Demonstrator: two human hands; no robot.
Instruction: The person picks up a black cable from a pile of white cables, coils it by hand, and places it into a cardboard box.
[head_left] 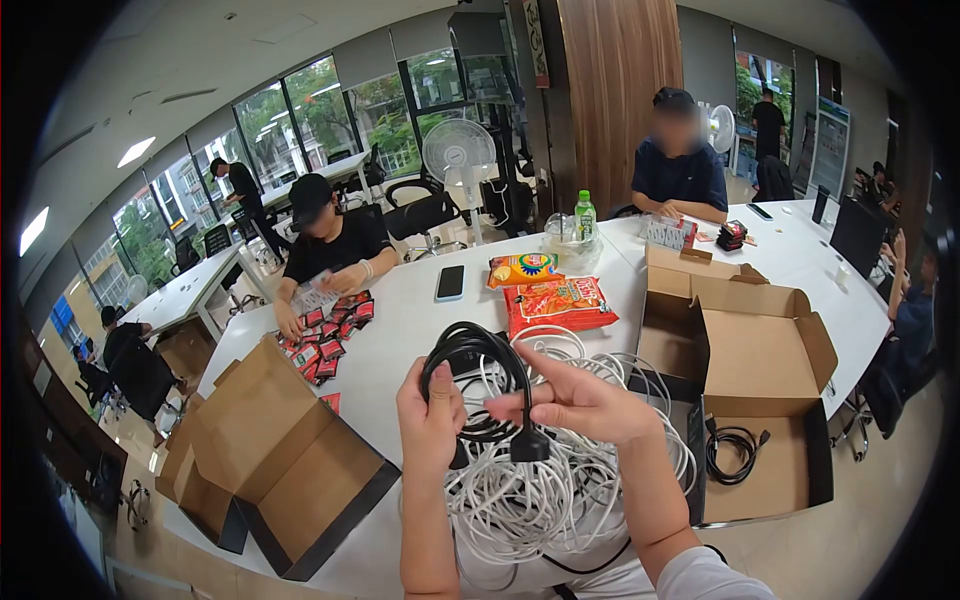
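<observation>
A coiled black cable [478,385] is held up above the table, over a heap of white cables [530,490]. The left hand [430,420] is closed around the coil's left side. The right hand [580,400] pinches the cable just above its plug [529,445], fingers together on it.

The table [400,330] is long and white, in an open office with large windows [300,110] and a wood-clad pillar [615,90]. Beyond the heap lie two snack bags [550,295], a phone [450,283], a green bottle [585,215] and a clear tub [567,240]. An open box [765,360] sits just right of the heap, with another black cable [735,450] coiled inside it. A second open box [270,460] hangs at the table's left edge.

Across the table a person in black [330,240] handles red packets [325,340]. Another person [680,165] sits at the far right end. A fan [458,155] stands behind them.

The near table edge is crowded by the heap and both boxes; bare surface lies in the middle, between the packets and the snack bags.
</observation>
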